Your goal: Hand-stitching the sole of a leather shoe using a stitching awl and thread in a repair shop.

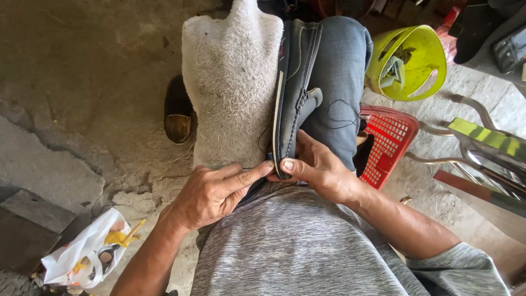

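Both hands meet at the heel of a dark grey shoe (pixel 296 82) lying on its side along the lap: the left hand (pixel 211 192) pinches closed at the sole edge, and the right hand (pixel 318 167) is clamped round the heel. Beside the shoe lies a pale fuzzy mat (pixel 230 82), with a red basket (pixel 389 142) and a yellow-green bucket (pixel 411 60) further off.

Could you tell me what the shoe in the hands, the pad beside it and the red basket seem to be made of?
The dark shoe looks like matte suede or nubuck, with stitched seams and a pale sole edge. The off-white pad seems to be coarse woven or fleecy fabric, its surface nubbly. The red basket is probably moulded plastic, with a glossy grid.
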